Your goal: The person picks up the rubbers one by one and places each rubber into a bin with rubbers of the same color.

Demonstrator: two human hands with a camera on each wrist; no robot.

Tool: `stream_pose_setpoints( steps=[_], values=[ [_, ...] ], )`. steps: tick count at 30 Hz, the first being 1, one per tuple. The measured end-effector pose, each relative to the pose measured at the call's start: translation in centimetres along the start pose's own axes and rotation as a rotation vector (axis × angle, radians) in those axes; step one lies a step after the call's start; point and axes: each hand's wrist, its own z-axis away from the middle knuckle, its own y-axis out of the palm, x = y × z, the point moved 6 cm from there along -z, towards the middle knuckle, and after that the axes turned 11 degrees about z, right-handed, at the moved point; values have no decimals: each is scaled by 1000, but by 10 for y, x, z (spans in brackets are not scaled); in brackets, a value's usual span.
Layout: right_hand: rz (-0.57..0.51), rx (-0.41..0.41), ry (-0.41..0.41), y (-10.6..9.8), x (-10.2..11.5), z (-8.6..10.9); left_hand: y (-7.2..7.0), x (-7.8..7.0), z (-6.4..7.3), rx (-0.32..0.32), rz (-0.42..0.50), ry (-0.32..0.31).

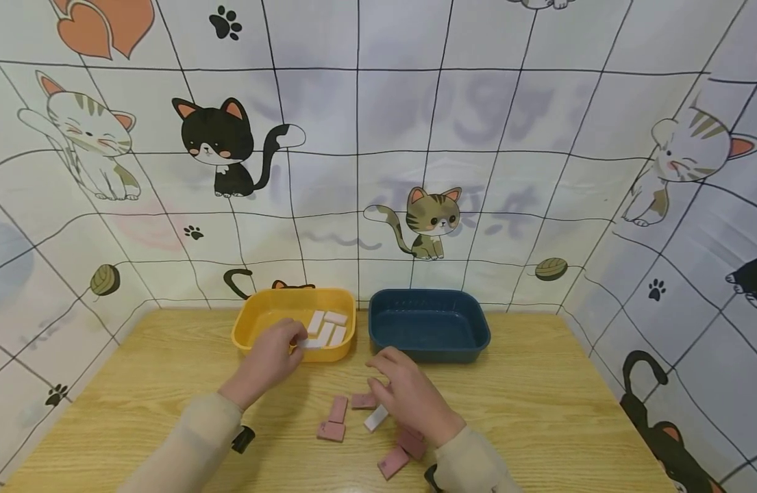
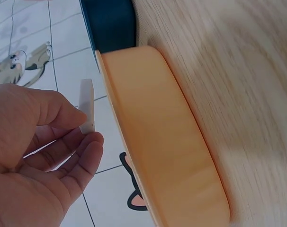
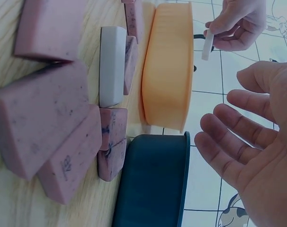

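My left hand (image 1: 273, 356) pinches a small white rectangular block (image 2: 87, 106) between thumb and fingertips, above the yellow bin (image 1: 255, 308). Several white blocks (image 1: 326, 334) lie inside that bin on its right side. My right hand (image 1: 412, 390) hovers over the table with its fingers loosely bent and nothing between them. Beneath and around it lie several pink rectangular blocks (image 3: 44, 113) with dark smudges, some leaning on each other. Among them is one white block (image 3: 112, 66). In the head view the right hand hides part of this group.
To the right of the yellow bin stands a dark blue bin (image 1: 429, 352), with no blocks visible in it. Both bins stand at the back of the wooden table (image 1: 538, 411). Behind them rises a cat-print cloth (image 1: 329, 171), which also covers both sides.
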Motion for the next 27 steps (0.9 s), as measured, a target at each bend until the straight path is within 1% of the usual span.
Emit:
stream_pose_setpoints(
  steps=[4, 10, 18, 24, 27],
  values=[
    [29, -11, -9, -1, 0, -3, 1, 9, -7, 18, -9, -23],
    [42, -27, -21, -2, 0, -5, 0, 15, -16, 55, -20, -60],
    [31, 11, -2, 1, -1, -9, 4, 25, -25, 96, -32, -101],
    [50, 10, 0, 4, -2, -12, 7, 32, -32, 105, -21, -87],
    [53, 21, 5, 7, -4, -13, 11, 37, -35, 127, -39, -97]
  ],
)
